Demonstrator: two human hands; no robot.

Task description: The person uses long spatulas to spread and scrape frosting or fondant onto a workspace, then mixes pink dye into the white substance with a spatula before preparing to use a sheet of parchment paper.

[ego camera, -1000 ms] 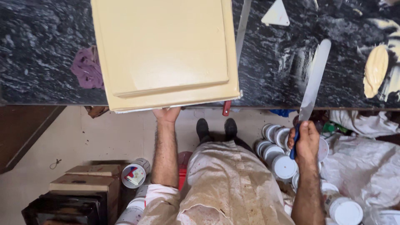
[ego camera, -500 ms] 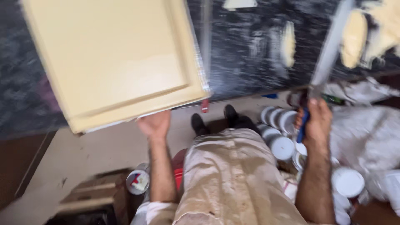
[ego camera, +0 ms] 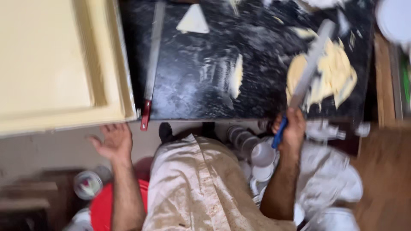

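Head view, right hand (ego camera: 292,130) fingers gripping blue-handled long blade (ego camera: 309,68) over putty (ego camera: 329,77) near bench (ego camera: 201,94) right edge; left hand (ego camera: 112,141) fingers spread wide, empty, under cream panel (ego camera: 55,64) at left edge

- Motion blur smears the whole view; nothing is truly sharp.
- The blade of the long scraper (ego camera: 309,68) over the right part of the table (ego camera: 205,94) is a soft grey streak, and the pale paste (ego camera: 329,75) under it has fuzzy edges.
- Light is even and moderately bright, with no hard shadows.
- The cream panel (ego camera: 51,64) at the table's left edge reads brightest, nearly washed out.
- The floor at the lower left corner is dim and murky.
- The white lid (ego camera: 394,19) at the top right corner glares and blurs.
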